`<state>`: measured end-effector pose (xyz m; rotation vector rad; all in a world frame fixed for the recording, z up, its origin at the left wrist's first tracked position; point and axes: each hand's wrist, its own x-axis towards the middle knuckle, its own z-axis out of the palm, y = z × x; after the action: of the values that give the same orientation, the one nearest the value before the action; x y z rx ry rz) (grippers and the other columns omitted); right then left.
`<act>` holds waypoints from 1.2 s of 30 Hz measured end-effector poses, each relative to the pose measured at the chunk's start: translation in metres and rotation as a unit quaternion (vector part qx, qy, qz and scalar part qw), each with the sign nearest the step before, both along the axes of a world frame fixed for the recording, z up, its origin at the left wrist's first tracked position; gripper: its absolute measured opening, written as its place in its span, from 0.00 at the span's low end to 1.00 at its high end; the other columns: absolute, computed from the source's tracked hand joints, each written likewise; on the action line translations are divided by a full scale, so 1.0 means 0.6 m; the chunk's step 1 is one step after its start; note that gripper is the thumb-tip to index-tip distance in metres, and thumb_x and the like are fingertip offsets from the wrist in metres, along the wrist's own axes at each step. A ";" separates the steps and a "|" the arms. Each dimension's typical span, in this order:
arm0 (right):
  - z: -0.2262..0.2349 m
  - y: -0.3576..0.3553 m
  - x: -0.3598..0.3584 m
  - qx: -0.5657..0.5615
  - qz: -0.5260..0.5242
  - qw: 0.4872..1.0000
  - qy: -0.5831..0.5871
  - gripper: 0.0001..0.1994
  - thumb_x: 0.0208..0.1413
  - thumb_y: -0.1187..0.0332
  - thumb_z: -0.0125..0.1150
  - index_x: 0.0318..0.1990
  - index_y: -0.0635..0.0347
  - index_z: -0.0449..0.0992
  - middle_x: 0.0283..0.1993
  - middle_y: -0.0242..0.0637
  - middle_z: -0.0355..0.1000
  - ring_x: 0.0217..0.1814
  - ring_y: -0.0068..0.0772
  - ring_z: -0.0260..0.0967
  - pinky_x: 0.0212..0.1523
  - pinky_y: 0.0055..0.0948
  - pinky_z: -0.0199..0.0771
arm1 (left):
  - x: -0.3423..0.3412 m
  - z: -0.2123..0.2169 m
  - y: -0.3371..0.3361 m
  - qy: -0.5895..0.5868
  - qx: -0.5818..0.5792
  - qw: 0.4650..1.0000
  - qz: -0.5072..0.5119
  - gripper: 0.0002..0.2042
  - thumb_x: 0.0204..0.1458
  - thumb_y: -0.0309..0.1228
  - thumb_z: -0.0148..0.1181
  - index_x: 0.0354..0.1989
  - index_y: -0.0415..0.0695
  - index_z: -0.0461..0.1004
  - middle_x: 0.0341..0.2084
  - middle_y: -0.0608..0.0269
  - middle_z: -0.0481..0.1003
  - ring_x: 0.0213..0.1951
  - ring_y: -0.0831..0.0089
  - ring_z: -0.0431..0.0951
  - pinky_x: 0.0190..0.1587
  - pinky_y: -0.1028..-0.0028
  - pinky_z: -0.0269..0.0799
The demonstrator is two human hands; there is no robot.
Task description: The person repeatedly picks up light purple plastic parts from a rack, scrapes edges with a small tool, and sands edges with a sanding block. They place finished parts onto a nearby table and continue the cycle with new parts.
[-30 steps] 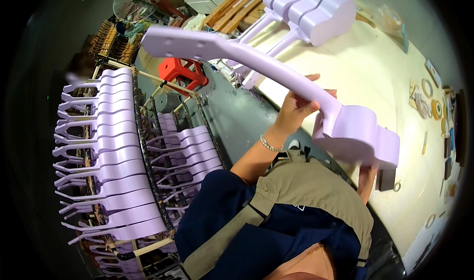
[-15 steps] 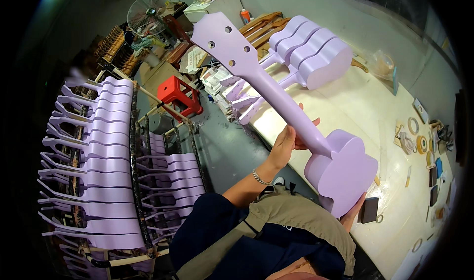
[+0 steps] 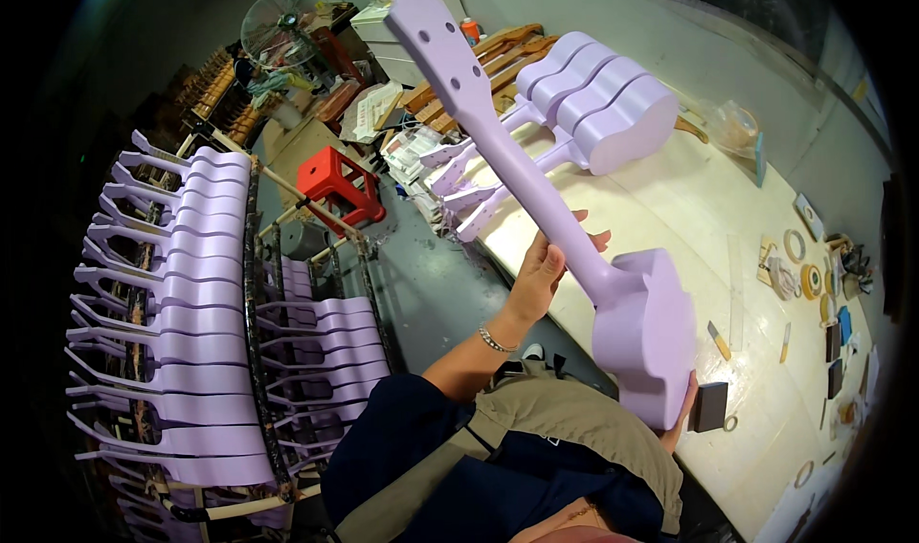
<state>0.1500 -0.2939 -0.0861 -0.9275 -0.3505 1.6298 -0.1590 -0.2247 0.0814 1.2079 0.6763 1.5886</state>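
Uke (image 3: 630, 352) is clamped by left hand (image 3: 538, 277) and right hand (image 3: 683, 413); could get dinged if swung into that block (image 3: 709, 407).

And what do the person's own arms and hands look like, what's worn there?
The left hand is gloveless, with a silvery bracelet at the wrist and a dark navy sleeve above. The right hand, partly hidden, shows no glove; its sleeve can't be made out.

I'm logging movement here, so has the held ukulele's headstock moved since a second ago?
Yes. In the picture, the headstock has swung up and right, away from the red stool.
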 end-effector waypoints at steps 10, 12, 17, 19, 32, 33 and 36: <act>-0.011 -0.076 -0.030 0.164 0.166 0.957 -0.171 0.14 0.51 0.67 0.52 0.44 0.65 0.65 0.35 0.38 0.63 0.35 0.28 0.59 0.37 0.26 0.57 | -0.012 0.020 0.011 -0.099 -0.004 0.994 -0.036 0.22 0.56 0.48 0.49 0.48 0.43 0.59 0.30 0.54 0.73 0.42 0.52 0.76 0.51 0.59 0.68; -0.001 -0.078 -0.034 0.157 0.168 0.962 -0.146 0.14 0.50 0.71 0.53 0.45 0.64 0.64 0.36 0.38 0.63 0.36 0.27 0.58 0.37 0.25 0.57 | -0.009 0.020 0.009 -0.093 -0.004 0.995 -0.034 0.23 0.56 0.48 0.49 0.48 0.42 0.59 0.30 0.53 0.72 0.41 0.53 0.76 0.52 0.56 0.66; -0.025 -0.067 -0.023 0.138 0.187 0.961 -0.150 0.18 0.50 0.66 0.55 0.47 0.64 0.63 0.36 0.37 0.63 0.34 0.27 0.58 0.35 0.25 0.57 | 0.009 0.037 0.017 -0.081 0.002 0.996 -0.027 0.23 0.55 0.48 0.50 0.46 0.40 0.60 0.29 0.54 0.72 0.36 0.57 0.77 0.51 0.54 0.68; -0.026 -0.041 -0.033 0.124 0.210 0.952 -0.187 0.23 0.51 0.58 0.52 0.49 0.64 0.63 0.37 0.39 0.64 0.30 0.29 0.60 0.30 0.26 0.58 | 0.007 0.042 0.025 -0.058 0.016 0.998 -0.029 0.22 0.54 0.46 0.53 0.44 0.39 0.62 0.27 0.55 0.72 0.33 0.59 0.77 0.48 0.57 0.71; 0.003 0.051 -0.051 -0.014 0.174 0.984 -0.020 0.48 0.49 0.27 0.19 0.65 0.58 0.49 0.59 0.46 0.61 0.16 0.31 0.62 0.18 0.26 0.61 | 0.053 0.091 0.072 0.070 0.010 0.987 0.143 0.11 0.54 0.27 0.56 0.45 0.40 0.66 0.25 0.66 0.71 0.26 0.78 0.73 0.35 0.75 0.71; 0.007 0.048 -0.051 -0.023 0.167 0.985 -0.019 0.47 0.49 0.28 0.18 0.65 0.58 0.50 0.57 0.45 0.62 0.16 0.31 0.61 0.18 0.26 0.61 | 0.051 0.094 0.073 0.080 0.004 0.985 0.155 0.11 0.54 0.26 0.56 0.45 0.39 0.66 0.25 0.66 0.71 0.26 0.78 0.73 0.34 0.76 0.71; 0.013 0.045 -0.052 -0.035 0.151 0.988 -0.020 0.46 0.51 0.29 0.18 0.64 0.57 0.52 0.54 0.44 0.65 0.15 0.30 0.60 0.18 0.25 0.59 | 0.055 0.100 0.080 0.083 -0.004 0.981 0.173 0.11 0.54 0.25 0.56 0.44 0.37 0.66 0.25 0.65 0.72 0.26 0.77 0.73 0.33 0.77 0.70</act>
<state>0.1187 -0.2668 -0.0783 -0.9970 -0.4819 1.9129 -0.1259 -0.1770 0.1413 1.2769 1.0447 1.7779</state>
